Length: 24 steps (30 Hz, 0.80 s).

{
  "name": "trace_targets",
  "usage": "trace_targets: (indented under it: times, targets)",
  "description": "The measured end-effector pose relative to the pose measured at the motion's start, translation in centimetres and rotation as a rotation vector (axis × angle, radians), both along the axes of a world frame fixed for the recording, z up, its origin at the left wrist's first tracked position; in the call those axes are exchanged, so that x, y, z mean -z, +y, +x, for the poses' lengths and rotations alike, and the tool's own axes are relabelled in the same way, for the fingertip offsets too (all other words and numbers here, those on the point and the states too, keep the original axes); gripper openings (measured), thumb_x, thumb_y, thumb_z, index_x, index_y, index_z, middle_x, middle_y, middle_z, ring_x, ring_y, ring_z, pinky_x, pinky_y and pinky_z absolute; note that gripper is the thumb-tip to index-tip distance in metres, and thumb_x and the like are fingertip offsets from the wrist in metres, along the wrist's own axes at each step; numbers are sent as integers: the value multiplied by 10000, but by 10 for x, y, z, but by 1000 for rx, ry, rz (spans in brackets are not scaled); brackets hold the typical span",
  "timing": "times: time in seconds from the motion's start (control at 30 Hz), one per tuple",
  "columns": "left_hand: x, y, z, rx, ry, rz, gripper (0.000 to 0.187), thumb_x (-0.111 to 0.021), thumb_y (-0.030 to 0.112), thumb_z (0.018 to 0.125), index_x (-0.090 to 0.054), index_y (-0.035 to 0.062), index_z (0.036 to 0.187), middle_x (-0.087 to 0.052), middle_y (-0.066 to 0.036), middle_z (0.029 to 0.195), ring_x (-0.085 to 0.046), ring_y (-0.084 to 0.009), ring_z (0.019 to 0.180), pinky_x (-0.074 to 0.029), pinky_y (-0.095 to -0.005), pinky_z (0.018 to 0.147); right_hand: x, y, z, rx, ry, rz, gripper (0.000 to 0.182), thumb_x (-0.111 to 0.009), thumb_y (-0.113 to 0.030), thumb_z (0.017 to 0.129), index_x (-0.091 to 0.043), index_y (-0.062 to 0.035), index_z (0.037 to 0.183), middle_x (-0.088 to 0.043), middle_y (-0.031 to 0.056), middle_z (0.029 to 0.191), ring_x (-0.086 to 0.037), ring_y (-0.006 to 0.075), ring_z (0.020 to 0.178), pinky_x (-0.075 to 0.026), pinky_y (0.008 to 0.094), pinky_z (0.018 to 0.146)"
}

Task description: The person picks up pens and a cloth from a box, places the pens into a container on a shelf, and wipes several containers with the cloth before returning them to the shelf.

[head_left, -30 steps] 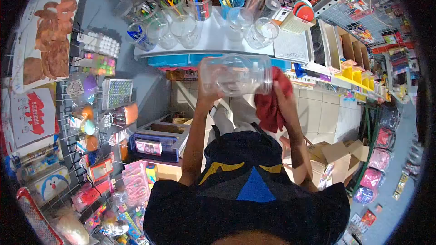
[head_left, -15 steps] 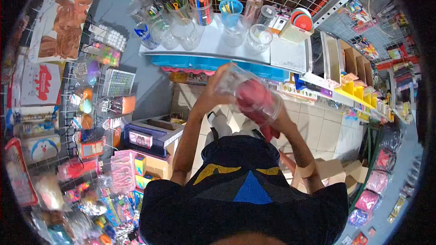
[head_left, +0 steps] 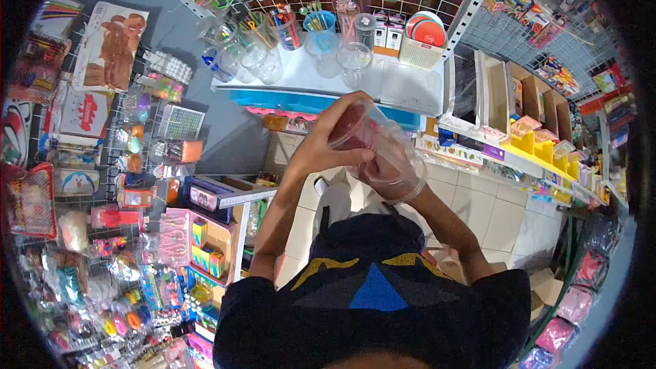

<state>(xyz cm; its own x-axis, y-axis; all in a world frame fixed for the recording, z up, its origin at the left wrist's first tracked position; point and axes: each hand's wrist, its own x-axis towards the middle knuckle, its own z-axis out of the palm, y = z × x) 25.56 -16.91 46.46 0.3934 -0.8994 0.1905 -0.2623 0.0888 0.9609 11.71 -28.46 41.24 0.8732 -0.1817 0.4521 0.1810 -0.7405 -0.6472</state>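
below a white shelf (head_left: 314, 85) at upper center, a clear jar (head_left: 384, 138) slants from upper left to lower right at mid-frame, its open mouth facing lower right. the left hand (head_left: 321, 147) clasps the base end; the right hand (head_left: 395, 169), nearer the mouth, reaches inside toward a red cloth (head_left: 352, 128) at the base, its grip unclear.

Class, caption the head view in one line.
The left hand holds a clear jar while the right hand reaches inside with a red cloth.
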Motion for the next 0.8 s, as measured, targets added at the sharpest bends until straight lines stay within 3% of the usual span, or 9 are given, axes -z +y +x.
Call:
trace_targets:
  times: [0.07,0.17,0.2,0.33,0.47,0.57,0.63,0.7,0.8]
  targets:
    - [-10,-2,-1,19,-115,-105,868,-855,299,563,-464,7,1281,-514,-153,1256,-506,-267,1136,-381,-346,963,-29,-11,-4,-180,150,211,534,-723,-205,748,-507,-10,1196,-560,147,1082,-550,298,1005,-448,387,886]
    - [-18,-7,2,185,-153,-268,924,-836,341,523,-462,8,1301,-509,-172,1275,-513,-288,1136,-390,-373,946,-28,-7,-6,-478,122,1379,559,-713,-257,799,-483,-24,1252,-556,86,1147,-532,213,1061,-429,348,933]
    - [-23,-13,5,272,-124,-321,937,-830,347,525,-453,7,1313,-507,-171,1283,-509,-290,1147,-387,-379,956,-31,-2,-5,-502,110,1522,559,-706,-259,807,-478,-24,1260,-553,85,1159,-529,208,1070,-427,346,937]
    - [-33,-7,13,207,122,-82,1064,-818,481,532,-384,-2,1375,-442,-174,1362,-459,-289,1227,-338,-411,1028,-50,-1,-5,-374,120,1436,560,-679,-267,837,-460,-26,1294,-541,82,1207,-514,191,1107,-421,340,953]
    - [-70,8,15,132,38,31,1168,-846,537,502,-331,12,1409,-425,-143,1377,-419,-278,1264,-301,-415,1058,-55,-1,3,-331,35,1349,525,-657,-240,858,-466,-28,1298,-546,91,1228,-531,190,1104,-434,359,940]
    - [-91,14,5,55,-16,161,1026,-855,423,582,-361,28,1391,-492,-148,1301,-465,-250,1213,-347,-390,1022,-45,4,10,-182,-140,115,475,-628,-210,839,-498,18,1236,-573,152,1186,-565,207,1074,-462,340,895]
    - [-104,8,-14,-158,-106,409,938,-850,358,624,-388,25,1369,-524,-148,1260,-494,-230,1169,-373,-373,993,-33,20,17,-264,-84,440,415,-592,-231,864,-526,26,1183,-604,142,1109,-598,217,1006,-477,335,854]
    - [-99,15,-16,-133,-163,230,780,-832,228,657,-408,23,1279,-563,-132,1134,-519,-213,1086,-400,-356,943,-52,26,19,-369,-15,832,383,-591,-228,872,-542,19,1162,-623,122,1067,-615,216,960,-487,329,834]
    - [-76,28,-17,-15,-150,-97,728,-816,111,629,-362,33,1193,-544,-134,1066,-524,-234,1062,-405,-373,920,-54,41,21,-365,-18,986,383,-593,-229,873,-542,18,1161,-623,121,1065,-614,213,959,-487,328,834]
